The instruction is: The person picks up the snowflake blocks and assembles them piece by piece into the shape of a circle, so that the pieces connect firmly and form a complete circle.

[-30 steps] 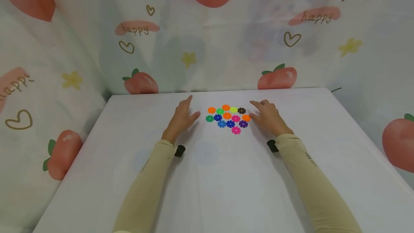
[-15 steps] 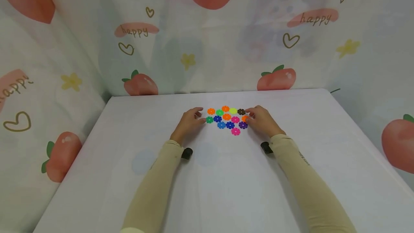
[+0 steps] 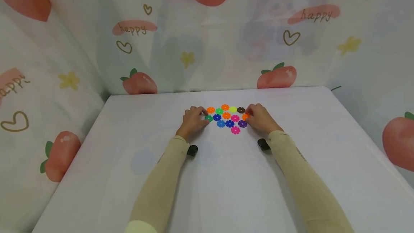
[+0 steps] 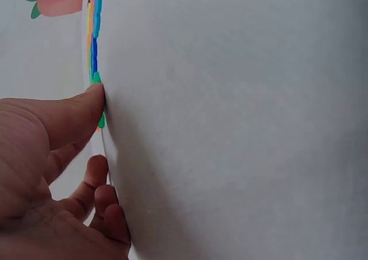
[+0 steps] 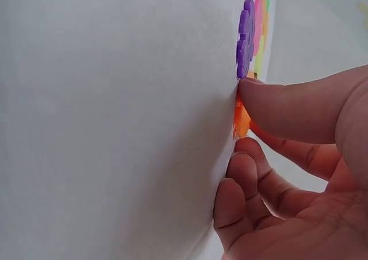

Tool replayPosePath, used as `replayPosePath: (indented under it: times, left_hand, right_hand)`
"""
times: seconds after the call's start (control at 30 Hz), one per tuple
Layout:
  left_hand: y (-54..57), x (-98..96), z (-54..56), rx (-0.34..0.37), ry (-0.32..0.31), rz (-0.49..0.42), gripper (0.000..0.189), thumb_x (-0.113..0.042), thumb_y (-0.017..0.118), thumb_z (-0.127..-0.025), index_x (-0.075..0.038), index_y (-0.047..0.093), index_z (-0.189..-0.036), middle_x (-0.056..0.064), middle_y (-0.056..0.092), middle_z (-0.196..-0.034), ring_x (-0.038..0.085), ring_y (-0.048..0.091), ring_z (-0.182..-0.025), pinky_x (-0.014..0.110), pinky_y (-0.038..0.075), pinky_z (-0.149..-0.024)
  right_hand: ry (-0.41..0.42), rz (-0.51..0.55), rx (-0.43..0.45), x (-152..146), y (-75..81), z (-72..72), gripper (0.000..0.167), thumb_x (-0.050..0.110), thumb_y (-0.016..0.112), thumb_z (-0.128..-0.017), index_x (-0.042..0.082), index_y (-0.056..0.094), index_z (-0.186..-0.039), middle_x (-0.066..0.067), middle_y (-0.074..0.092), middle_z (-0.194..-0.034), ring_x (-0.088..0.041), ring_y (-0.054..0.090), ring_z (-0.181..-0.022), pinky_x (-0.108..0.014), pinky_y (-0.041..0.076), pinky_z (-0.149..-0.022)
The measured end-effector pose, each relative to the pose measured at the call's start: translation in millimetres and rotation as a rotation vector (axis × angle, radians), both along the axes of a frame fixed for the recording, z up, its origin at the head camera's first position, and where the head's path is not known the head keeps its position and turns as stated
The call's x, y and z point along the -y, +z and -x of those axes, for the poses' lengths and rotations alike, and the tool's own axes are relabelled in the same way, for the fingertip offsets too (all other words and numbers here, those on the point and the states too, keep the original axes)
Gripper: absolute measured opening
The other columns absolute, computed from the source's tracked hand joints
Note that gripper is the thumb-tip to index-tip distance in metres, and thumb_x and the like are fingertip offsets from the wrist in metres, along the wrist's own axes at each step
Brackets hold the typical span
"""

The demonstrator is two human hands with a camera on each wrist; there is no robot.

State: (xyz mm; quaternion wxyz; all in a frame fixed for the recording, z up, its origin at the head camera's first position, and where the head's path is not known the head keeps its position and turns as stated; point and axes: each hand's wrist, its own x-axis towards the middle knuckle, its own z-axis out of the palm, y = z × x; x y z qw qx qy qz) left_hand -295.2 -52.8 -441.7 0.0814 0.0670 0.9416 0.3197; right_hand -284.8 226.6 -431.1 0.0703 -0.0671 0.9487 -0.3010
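Several flat plastic snowflake discs in mixed colours lie grouped on the white cloth, among them a pink disc [image 3: 235, 130] at the near end. At the group's left end my left hand [image 3: 193, 120] pinches a dark green snowflake disc [image 3: 208, 118] by its edge, thumb on the near side. In the left wrist view, the thumb covers part of that green disc [image 4: 102, 121]. On the opposite end, my right hand [image 3: 260, 118] holds an orange snowflake disc [image 3: 245, 117] between thumb and index finger. A purple disc [image 5: 246, 38] lies just past the right thumb.
The white-covered table [image 3: 223, 190] spreads toward me and to both sides. A patterned curtain [image 3: 223, 46] rises along its back edge. Inside the group lie a blue disc [image 3: 230, 123], a yellow disc [image 3: 233, 109] and a brown disc [image 3: 240, 110].
Both hands have come inward to the ends of the disc group. The left fingers have closed on the green disc, the right fingers on the orange one. The discs have stayed in place.
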Motion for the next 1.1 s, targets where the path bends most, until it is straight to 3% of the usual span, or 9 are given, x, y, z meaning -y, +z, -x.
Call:
replayPosePath:
  times: [0.23, 0.37, 0.5, 0.7, 0.9, 1.1]
  left_hand:
    - [4.3, -5.9, 4.7, 0.066, 0.107, -0.014, 0.032, -0.023, 0.08, -0.099, -0.003, 0.071, -0.122, 0.013, 0.055, -0.131, 0.033, 0.044, -0.128, 0.044, 0.038, -0.113]
    - [3.2, -5.3, 6.7, 0.085, 0.131, -0.037, 0.03, -0.024, 0.079, -0.1, -0.001, 0.074, -0.119, 0.012, 0.057, -0.125, 0.032, 0.046, -0.124, 0.044, 0.041, -0.109]
    - [1.6, 2.1, 5.2, 0.097, 0.142, -0.149, 0.028, -0.023, 0.078, -0.101, -0.001, 0.076, -0.118, 0.012, 0.063, -0.121, 0.031, 0.05, -0.12, 0.044, 0.044, -0.107]
    - [-0.1, 19.6, -0.4, 0.07, 0.132, -0.368, 0.022, -0.016, 0.075, -0.102, 0.001, 0.077, -0.116, 0.012, 0.072, -0.116, 0.029, 0.06, -0.113, 0.044, 0.048, -0.107]
    - [-2.1, 36.3, -10.4, 0.008, 0.144, -0.498, 0.018, -0.013, 0.075, -0.102, -0.004, 0.075, -0.118, 0.009, 0.077, -0.097, 0.027, 0.069, -0.102, 0.043, 0.05, -0.1]
    - [1.9, 47.6, -17.4, -0.015, 0.144, -0.599, 0.018, -0.01, 0.073, -0.103, -0.004, 0.071, -0.12, 0.011, 0.08, -0.098, 0.027, 0.073, -0.101, 0.039, 0.052, -0.095]
  right_hand:
    - [-0.007, 0.01, 0.023, 1.4, 7.3, 3.6, 0.029, 0.001, 0.067, -0.101, -0.009, 0.056, -0.127, -0.027, 0.06, -0.119, -0.041, 0.055, -0.113, -0.054, 0.048, -0.107]
    - [-0.018, 0.02, 0.03, 1.0, 7.5, 4.0, 0.029, 0.003, 0.069, -0.102, -0.007, 0.056, -0.126, -0.026, 0.061, -0.117, -0.04, 0.056, -0.111, -0.053, 0.049, -0.106]
    - [-0.029, 0.057, 0.022, -1.6, 4.0, 4.5, 0.027, 0.004, 0.069, -0.102, -0.004, 0.056, -0.124, -0.023, 0.062, -0.114, -0.039, 0.056, -0.107, -0.052, 0.05, -0.103]
    - [-0.074, 0.12, -0.074, -12.7, -2.5, 0.8, 0.017, 0.004, 0.067, -0.101, -0.006, 0.062, -0.113, -0.021, 0.064, -0.104, -0.036, 0.058, -0.098, -0.046, 0.051, -0.092]
    - [-0.154, 0.208, -0.094, -19.9, -2.4, -9.8, 0.017, 0.007, 0.068, -0.101, -0.006, 0.066, -0.112, -0.017, 0.069, -0.096, -0.028, 0.062, -0.083, -0.035, 0.051, -0.08]
    - [-0.174, 0.289, -0.125, -15.0, 0.6, -16.3, 0.017, 0.006, 0.066, -0.103, -0.007, 0.068, -0.114, -0.02, 0.072, -0.1, -0.025, 0.068, -0.077, -0.021, 0.054, -0.07]
